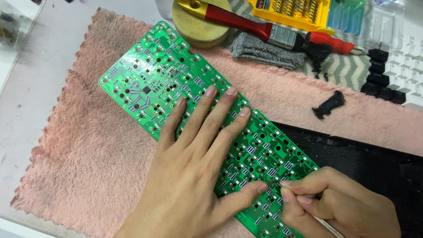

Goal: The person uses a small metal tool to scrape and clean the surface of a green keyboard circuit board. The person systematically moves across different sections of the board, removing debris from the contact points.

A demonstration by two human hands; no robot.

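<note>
A long green circuit board (pixel 150 75) lies diagonally on a pink fluffy cloth (pixel 88 145). My left hand (pixel 194 167) lies flat on the board's middle, fingers spread, pressing it down. My right hand (pixel 339 200) is at the board's lower right end, pinched around a thin metal tool (pixel 328 225) whose tip touches the board beside my left thumb. The tool's tip is mostly hidden by my fingers.
A black keyboard case (pixel 374 163) lies under the board's right end. Behind are a red-handled brush (pixel 264 28), a round brass-coloured tin (pixel 198 24), a grey cloth (pixel 260 50), a yellow bit set (pixel 299 11), white and black keycaps (pixel 396 75) and a small black part (pixel 328 105).
</note>
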